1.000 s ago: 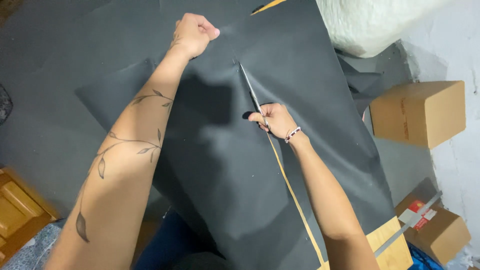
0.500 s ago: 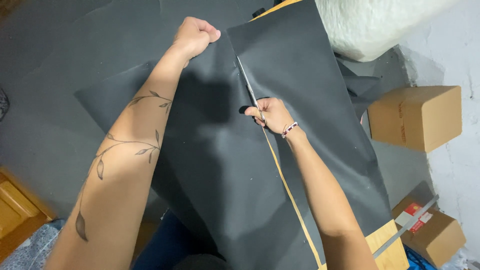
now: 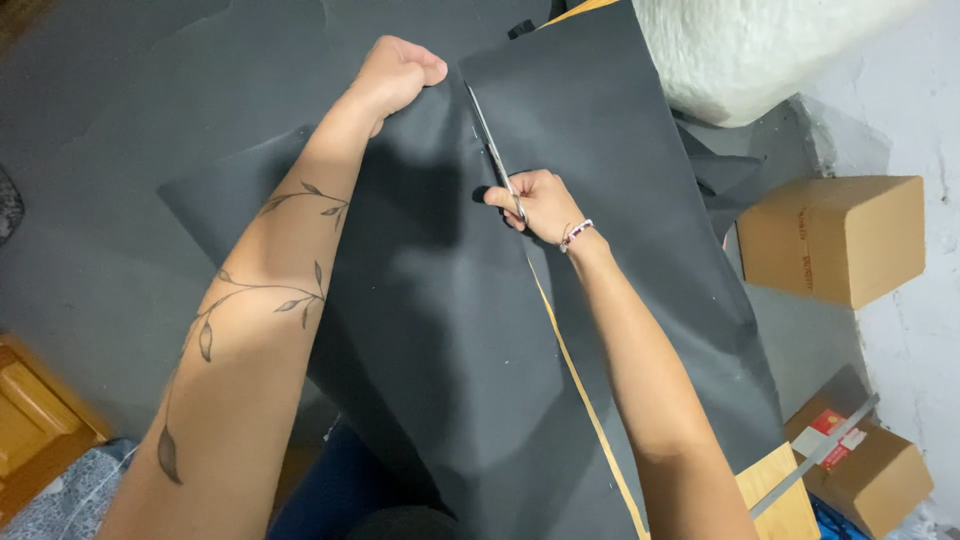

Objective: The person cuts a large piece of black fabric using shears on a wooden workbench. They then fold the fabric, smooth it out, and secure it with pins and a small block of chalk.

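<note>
A large sheet of black material (image 3: 440,330) lies over a yellowish board (image 3: 585,400) and is split along a straight cut down its middle. My right hand (image 3: 535,200) grips a pair of scissors (image 3: 490,145), whose blades point away from me along the cut, near the sheet's far edge. My left hand (image 3: 395,75) is closed on the far edge of the left part of the sheet, just left of the blades. The right part of the sheet (image 3: 620,180) lies flat beside the cut.
A cardboard box (image 3: 835,238) stands at the right by the wall. A smaller box (image 3: 865,465) with a metal ruler (image 3: 815,455) lies at the lower right. A white bulky bundle (image 3: 760,50) sits at the top right. Dark flooring (image 3: 110,130) spreads to the left, a wooden piece (image 3: 30,425) at the lower left.
The scissors and my right hand have moved farther along the cut toward the sheet's far edge. My left hand keeps its hold on the far edge. The cut is longer.
</note>
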